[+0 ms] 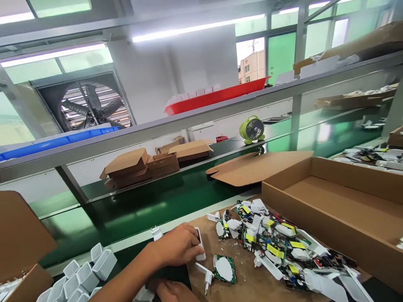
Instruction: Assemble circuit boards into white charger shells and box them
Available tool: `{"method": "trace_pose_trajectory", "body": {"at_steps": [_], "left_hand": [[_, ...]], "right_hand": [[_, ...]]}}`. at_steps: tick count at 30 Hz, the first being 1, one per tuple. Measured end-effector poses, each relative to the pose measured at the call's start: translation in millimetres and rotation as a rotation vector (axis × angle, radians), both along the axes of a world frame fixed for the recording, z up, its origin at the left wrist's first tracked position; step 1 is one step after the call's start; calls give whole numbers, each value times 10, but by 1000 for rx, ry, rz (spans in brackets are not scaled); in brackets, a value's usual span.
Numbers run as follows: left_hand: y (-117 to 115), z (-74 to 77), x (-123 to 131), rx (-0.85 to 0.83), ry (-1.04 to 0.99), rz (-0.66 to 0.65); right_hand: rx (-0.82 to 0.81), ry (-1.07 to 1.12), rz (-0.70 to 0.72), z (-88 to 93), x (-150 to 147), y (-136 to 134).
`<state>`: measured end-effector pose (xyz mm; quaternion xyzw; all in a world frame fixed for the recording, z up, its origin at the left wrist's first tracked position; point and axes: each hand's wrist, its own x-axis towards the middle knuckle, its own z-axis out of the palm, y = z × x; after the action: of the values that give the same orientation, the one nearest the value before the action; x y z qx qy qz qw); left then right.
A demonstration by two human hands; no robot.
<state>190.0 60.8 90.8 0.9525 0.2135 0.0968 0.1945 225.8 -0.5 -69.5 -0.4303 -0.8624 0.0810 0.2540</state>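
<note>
My left hand (179, 247) reaches across from the lower left. Its fingers are curled over a white plastic casing (201, 248) standing on the brown cardboard. At the bottom edge my right hand (173, 291) shows only in part and is blurred. A white piece (143, 294) lies beside it, and whether the fingers hold anything is hidden. Close to my left hand are a white plug piece (206, 277) with two pins and a green circuit board (224, 269) with a white blob on it. Another white plug part (156, 233) sits behind my left wrist.
A heap of circuit boards and white parts (270, 243) covers the cardboard to the right, beside a large open carton (292, 209). White empty casings (85, 277) cluster at lower left. Beyond runs a green conveyor belt (141, 214), with small cartons (129, 165) and a green fan (252, 129).
</note>
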Motion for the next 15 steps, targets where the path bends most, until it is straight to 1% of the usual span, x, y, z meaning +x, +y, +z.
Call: {"method": "trace_pose_trajectory", "body": {"at_steps": [2,4,5,6,7,9,11,13,15], "left_hand": [[-24,203,-266,27,-18,98],[-63,401,-604,50,-19,206],[-83,468,-785,56,-3,255],[-101,502,-966,59,24,298],[-113,499,-1144,60,59,339],[-123,398,-1466,58,136,410],[-132,224,-1714,55,197,467],[-178,61,-1861,64,220,525],[-288,-43,-1902,91,194,590]], "right_hand": [[21,-25,41,14,11,-17],[51,-56,107,40,20,-20],[68,-72,138,57,27,-19],[85,-88,166,77,37,-19],[100,-102,188,99,50,-20],[122,-125,209,147,83,-28],[131,-141,215,199,119,-45],[135,-156,223,259,154,-69],[140,-178,244,336,193,-98]]}}
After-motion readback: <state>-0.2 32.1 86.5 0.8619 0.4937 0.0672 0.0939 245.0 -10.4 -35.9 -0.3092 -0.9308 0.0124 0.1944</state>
